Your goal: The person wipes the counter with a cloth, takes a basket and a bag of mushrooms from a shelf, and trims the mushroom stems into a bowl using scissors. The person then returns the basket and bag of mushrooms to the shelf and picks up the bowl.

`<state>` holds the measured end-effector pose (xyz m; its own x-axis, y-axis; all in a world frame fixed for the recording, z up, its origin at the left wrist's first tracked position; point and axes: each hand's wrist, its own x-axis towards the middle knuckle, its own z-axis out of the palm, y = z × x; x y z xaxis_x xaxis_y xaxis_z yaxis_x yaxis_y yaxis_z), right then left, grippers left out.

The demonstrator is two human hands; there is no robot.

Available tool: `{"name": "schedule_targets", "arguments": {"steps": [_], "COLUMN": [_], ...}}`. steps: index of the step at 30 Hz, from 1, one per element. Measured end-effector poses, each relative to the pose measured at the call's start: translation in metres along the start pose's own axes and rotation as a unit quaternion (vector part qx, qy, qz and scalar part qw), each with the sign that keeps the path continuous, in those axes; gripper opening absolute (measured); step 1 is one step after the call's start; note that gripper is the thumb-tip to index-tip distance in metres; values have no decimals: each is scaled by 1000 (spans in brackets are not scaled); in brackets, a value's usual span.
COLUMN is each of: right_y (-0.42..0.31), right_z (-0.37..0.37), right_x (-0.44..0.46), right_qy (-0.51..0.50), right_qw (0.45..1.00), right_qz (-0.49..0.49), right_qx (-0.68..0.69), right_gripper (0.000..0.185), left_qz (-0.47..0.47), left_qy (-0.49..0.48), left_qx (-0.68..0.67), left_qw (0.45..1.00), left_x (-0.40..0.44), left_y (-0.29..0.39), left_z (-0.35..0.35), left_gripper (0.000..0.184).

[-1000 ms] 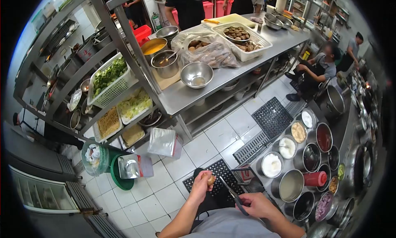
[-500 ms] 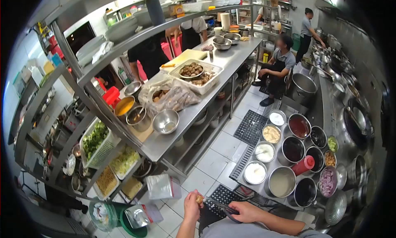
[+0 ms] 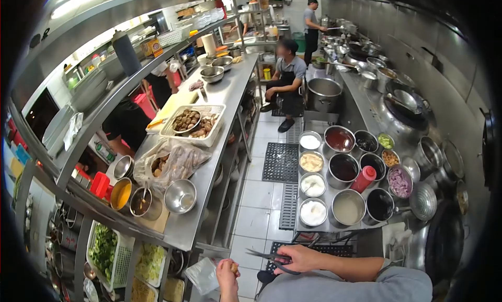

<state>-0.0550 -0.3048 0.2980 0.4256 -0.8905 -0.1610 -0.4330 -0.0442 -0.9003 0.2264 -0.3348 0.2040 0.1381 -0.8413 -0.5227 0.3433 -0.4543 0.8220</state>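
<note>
In my left hand (image 3: pixel 226 279), low in the view, the closed fingers pinch a small light-brown piece of food (image 3: pixel 235 269) whose kind I cannot make out. My right hand (image 3: pixel 306 258) grips dark-handled scissors (image 3: pixel 267 255). Their blades point left toward my left hand and are parted, with a gap between them and the piece. A clear plastic bag (image 3: pixel 200 276) shows just left of my left hand.
To the right, a metal table carries several sauce pots (image 3: pixel 349 207) and a red squeeze bottle (image 3: pixel 364 179). The steel counter (image 3: pixel 230 92) on the left bears a white basket (image 3: pixel 209 140) of brown food pieces. A seated person (image 3: pixel 287 77) is beyond the floor mat (image 3: pixel 285 161).
The view has swung right, so the counter appears farther left. My hands have moved apart: the scissors were at the piece in my left hand, and now their parted blades are away from it.
</note>
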Motion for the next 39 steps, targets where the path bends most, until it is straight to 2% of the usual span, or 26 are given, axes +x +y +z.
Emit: {"name": "schedule_targets", "arguments": {"steps": [4, 7, 8, 9, 10, 11, 12, 13, 14, 16, 17, 20, 21, 23, 24, 25, 26, 29, 30, 31, 32, 33, 35, 39], "right_y": [-15, -18, -19, -20, -21, -19, -15, -15, -23, -26, -25, -24, -26, -29, -27, -25, -20, -21, -14, -5, -6, -13, -9, -11], "right_z": [16, 27, 32, 32, 33, 35, 38, 42, 43, 49, 53, 60, 62, 60, 62, 63, 65, 65, 61, 67, 70, 64, 63, 67], "right_x": [13, 12, 9, 6, 3, 2, 1, 0, 1, 7, 10, 22, 22, 22, 21, 18, 15, 15, 16, 15, 14, 17, 22, 33], "right_qy": [9, 45, 55, 60, 63, 66, 70, 75, 71, 69, 70, 69, 67, 67, 75, 83, 95, 79, 72, 64, 95, 77, 71, 53], "right_qw": [1000, 998, 997, 996, 995, 995, 994, 994, 992, 993, 993, 993, 993, 992, 992, 990, 991, 986, 989, 991, 989, 989, 991, 989], "right_qz": [-9, 25, 39, 53, 66, 70, 73, 76, 96, 92, 90, 70, 65, 91, 97, 105, 95, 142, 124, 109, 110, 122, 107, 140], "right_qx": [-24, -29, -26, -29, -31, -30, -27, -23, -29, -30, -29, -59, -72, -48, -42, -37, -29, -37, -42, -33, -32, -15, -31, 6], "right_gripper": [52, 50, 50, 50, 50, 50, 50, 50, 50, 50, 50, 49, 49, 49, 49, 49, 49, 48, 47, 46, 46, 47, 50, 51], "left_qz": [16, 31, 111, 115, 192, 211, 263, 290, 288, 415, 475, 397, 404, 364, 338, 358, 337, 332, 266, 273, 218, 166, 187, 238], "left_qy": [-7, -55, -124, -201, -241, -248, -245, -266, -240, -187, -161, -129, -119, -141, -169, -148, -148, -129, -130, -107, -115, -107, -95, -85], "left_qx": [9, 92, 184, 265, 356, 460, 498, 475, 503, 430, 390, 162, 183, 269, 263, 355, 372, 417, 417, 426, 426, 432, 415, 401], "left_qw": [1000, 994, 969, 936, 882, 826, 789, 787, 779, 780, 772, 894, 889, 880, 888, 851, 852, 836, 859, 856, 870, 880, 885, 880], "left_x": [33, 47, 47, 45, 44, 31, 21, 19, 5, 14, 21, 55, 67, 66, 68, 62, 65, 64, 58, 60, 47, 34, 27, 23], "left_y": [17, 40, 62, 100, 139, 188, 227, 255, 285, 290, 288, 225, 197, 157, 136, 128, 109, 64, 54, 32, 30, 34, 20, 8], "left_z": [-20, -20, -18, -19, -18, -10, 0, 6, 19, 24, 24, 31, 32, 30, 24, 18, 6, -33, -43, -59, -58, -64, -70, -52], "left_gripper": [12, 13, 13, 11, 11, 12, 11, 11, 11, 11, 10, 10, 11, 11, 14, 16, 16, 16, 15, 13, 13, 13, 14, 16]}}
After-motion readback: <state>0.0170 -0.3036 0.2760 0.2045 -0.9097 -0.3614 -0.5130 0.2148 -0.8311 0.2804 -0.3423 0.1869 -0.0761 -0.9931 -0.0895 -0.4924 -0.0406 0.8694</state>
